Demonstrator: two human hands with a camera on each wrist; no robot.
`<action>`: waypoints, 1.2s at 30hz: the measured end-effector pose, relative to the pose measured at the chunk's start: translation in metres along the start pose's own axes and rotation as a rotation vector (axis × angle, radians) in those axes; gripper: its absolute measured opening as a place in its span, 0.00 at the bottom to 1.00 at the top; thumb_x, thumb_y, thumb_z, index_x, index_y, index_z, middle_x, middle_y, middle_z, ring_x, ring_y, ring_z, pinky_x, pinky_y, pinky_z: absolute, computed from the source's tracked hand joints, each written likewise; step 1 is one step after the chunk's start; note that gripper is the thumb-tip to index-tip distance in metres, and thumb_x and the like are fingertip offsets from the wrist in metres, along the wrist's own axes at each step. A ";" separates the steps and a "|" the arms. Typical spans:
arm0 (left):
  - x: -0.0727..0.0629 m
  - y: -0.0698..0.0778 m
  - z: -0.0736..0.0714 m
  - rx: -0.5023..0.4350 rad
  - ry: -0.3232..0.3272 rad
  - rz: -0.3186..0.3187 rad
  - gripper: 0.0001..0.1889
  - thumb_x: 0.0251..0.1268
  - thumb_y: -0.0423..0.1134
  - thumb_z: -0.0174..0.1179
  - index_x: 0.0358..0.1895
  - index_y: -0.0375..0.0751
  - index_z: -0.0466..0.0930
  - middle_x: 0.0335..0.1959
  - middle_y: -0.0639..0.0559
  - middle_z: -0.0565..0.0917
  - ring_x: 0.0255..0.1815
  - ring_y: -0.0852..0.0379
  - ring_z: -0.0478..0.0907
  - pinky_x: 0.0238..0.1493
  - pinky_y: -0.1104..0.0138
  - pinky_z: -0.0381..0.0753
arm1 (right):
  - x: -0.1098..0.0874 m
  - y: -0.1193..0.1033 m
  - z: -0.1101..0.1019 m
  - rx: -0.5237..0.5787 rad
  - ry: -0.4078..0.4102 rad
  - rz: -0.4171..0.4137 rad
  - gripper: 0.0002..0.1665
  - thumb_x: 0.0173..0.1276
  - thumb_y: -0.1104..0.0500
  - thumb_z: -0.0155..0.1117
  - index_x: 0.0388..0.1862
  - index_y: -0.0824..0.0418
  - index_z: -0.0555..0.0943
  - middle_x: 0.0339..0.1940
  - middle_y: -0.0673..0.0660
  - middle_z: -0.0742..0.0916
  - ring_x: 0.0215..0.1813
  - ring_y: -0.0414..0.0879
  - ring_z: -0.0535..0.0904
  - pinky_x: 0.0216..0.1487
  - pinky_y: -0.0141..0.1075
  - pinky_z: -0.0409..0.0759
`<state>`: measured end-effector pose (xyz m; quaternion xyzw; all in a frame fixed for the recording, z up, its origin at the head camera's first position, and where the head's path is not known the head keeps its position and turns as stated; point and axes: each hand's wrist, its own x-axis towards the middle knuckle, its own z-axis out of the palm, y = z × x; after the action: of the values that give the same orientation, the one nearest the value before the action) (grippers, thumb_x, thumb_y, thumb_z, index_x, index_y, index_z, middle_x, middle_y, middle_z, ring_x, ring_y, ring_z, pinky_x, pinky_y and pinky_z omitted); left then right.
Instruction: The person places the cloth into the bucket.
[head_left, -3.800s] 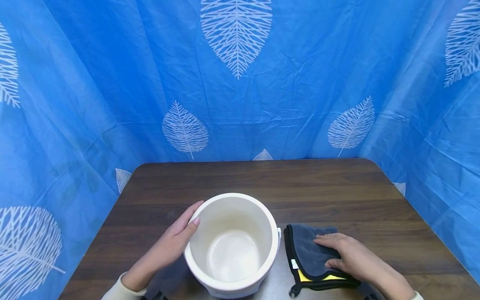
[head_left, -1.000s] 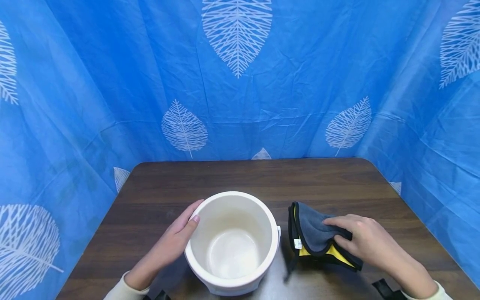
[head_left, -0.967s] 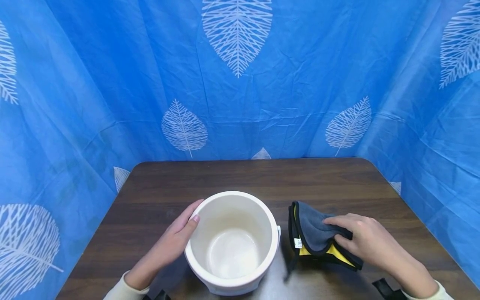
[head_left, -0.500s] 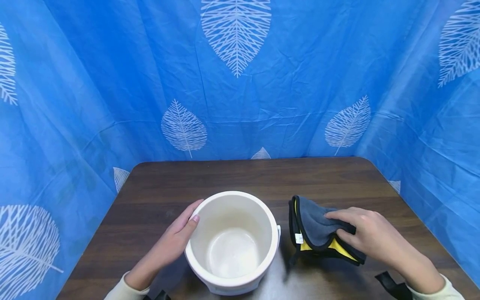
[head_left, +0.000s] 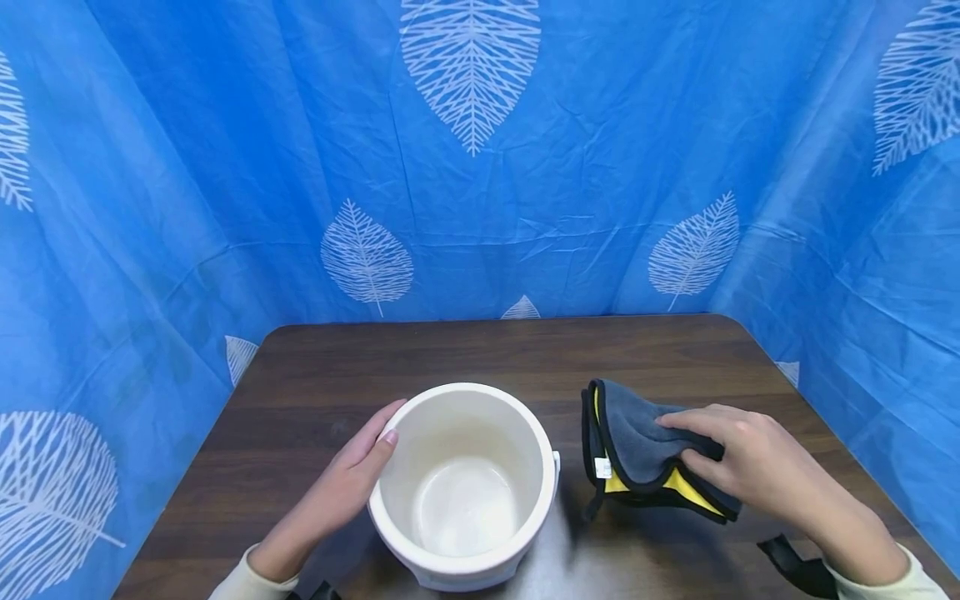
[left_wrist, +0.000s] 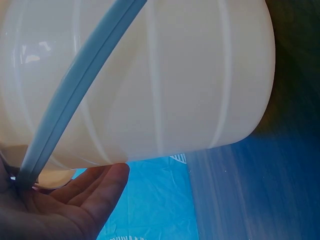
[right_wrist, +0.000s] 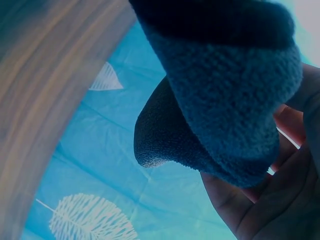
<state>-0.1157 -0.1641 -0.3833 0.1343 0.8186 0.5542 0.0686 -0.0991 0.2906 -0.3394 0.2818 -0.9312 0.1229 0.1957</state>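
Observation:
A white bucket (head_left: pixel 465 560) stands upright near the table's front edge, its mouth facing up and its inside bare. My left hand (head_left: pixel 351 475) holds it at the left, thumb at the rim and fingers along the outside. In the left wrist view a pale blue handle (left_wrist: pixel 80 90) crosses the bucket's wall. To the right, a folded grey and yellow towel (head_left: pixel 633 437) with black edging hangs just above the table, pinched between the thumb and fingers of my right hand (head_left: pixel 750 458). The right wrist view shows the towel's fuzzy folds (right_wrist: pixel 235 95) up close.
The dark wooden table (head_left: pixel 480 354) reaches back to a blue curtain (head_left: pixel 480 225) with white leaf prints, which also hangs at both sides. A small white tag (head_left: pixel 603 468) sits on the towel's edge. Black straps (head_left: pixel 798 567) show near the sleeves.
The towel lay flat under my right hand at first. It has since been picked up, its folds bunched, and moved slightly back and right. My left hand and the bucket stay put.

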 end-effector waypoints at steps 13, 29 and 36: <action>0.000 -0.001 0.000 0.009 0.009 0.021 0.25 0.85 0.39 0.41 0.78 0.34 0.58 0.78 0.37 0.62 0.78 0.41 0.58 0.73 0.48 0.57 | 0.008 -0.006 -0.012 0.014 0.076 -0.077 0.33 0.39 0.69 0.82 0.49 0.51 0.88 0.39 0.50 0.89 0.34 0.40 0.83 0.26 0.29 0.72; -0.001 0.000 0.000 0.004 0.010 0.012 0.25 0.85 0.39 0.41 0.78 0.35 0.58 0.78 0.38 0.63 0.78 0.42 0.58 0.73 0.47 0.57 | 0.024 -0.016 -0.036 0.069 0.140 -0.166 0.26 0.76 0.35 0.53 0.50 0.50 0.88 0.42 0.46 0.89 0.39 0.42 0.85 0.38 0.21 0.75; -0.001 0.000 0.001 0.003 0.008 0.008 0.26 0.85 0.40 0.41 0.79 0.35 0.58 0.78 0.39 0.61 0.79 0.42 0.55 0.73 0.48 0.55 | 0.035 -0.028 -0.039 0.114 0.152 -0.226 0.31 0.78 0.36 0.43 0.52 0.51 0.88 0.43 0.43 0.89 0.40 0.39 0.84 0.39 0.22 0.76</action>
<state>-0.1149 -0.1635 -0.3836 0.1354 0.8192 0.5537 0.0627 -0.0983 0.2640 -0.2864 0.3855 -0.8675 0.1736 0.2621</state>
